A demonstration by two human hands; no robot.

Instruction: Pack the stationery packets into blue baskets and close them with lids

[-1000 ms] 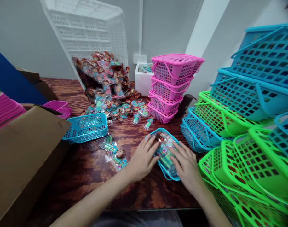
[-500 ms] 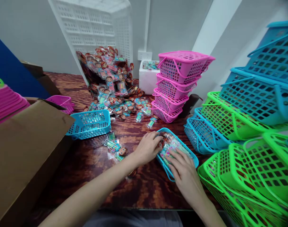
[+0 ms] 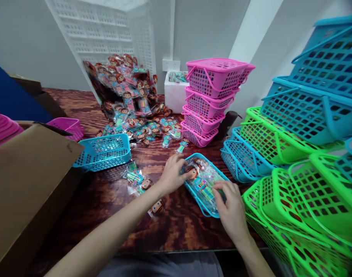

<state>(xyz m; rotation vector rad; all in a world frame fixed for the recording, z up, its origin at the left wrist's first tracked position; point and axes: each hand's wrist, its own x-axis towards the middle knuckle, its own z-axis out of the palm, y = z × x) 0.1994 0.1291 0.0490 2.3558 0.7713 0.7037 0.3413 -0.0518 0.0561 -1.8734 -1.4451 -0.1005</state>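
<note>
A blue plastic basket [image 3: 196,196] sits in front of me, tilted on the table and filled with clear packets. The top packet [image 3: 203,186] shows a cartoon doll head at its far left end and green strips at the other end. My left hand [image 3: 173,174] reaches over the basket's left rim, thumb and fingers closed at the doll-head end. At the right side, my right hand [image 3: 230,202] has its fingers curled in a pinch on the packet's near right edge. Loose doll packets [image 3: 137,179] lie left of the basket, one [image 3: 156,207] beneath my left forearm.
Another blue basket [image 3: 102,154] stands left, beside a cardboard box [image 3: 34,177]. Behind, packets spill from a tipped white crate [image 3: 98,30]. Stacked pink baskets [image 3: 207,104] stand behind the filled one. Green baskets [image 3: 305,207] and blue baskets [image 3: 311,111] crowd the right.
My right hand has gone from lying spread over the packets to curled fingers at the right edge, uncovering the top packet. My left hand has drawn back slightly toward the rim. The view has shifted a little.
</note>
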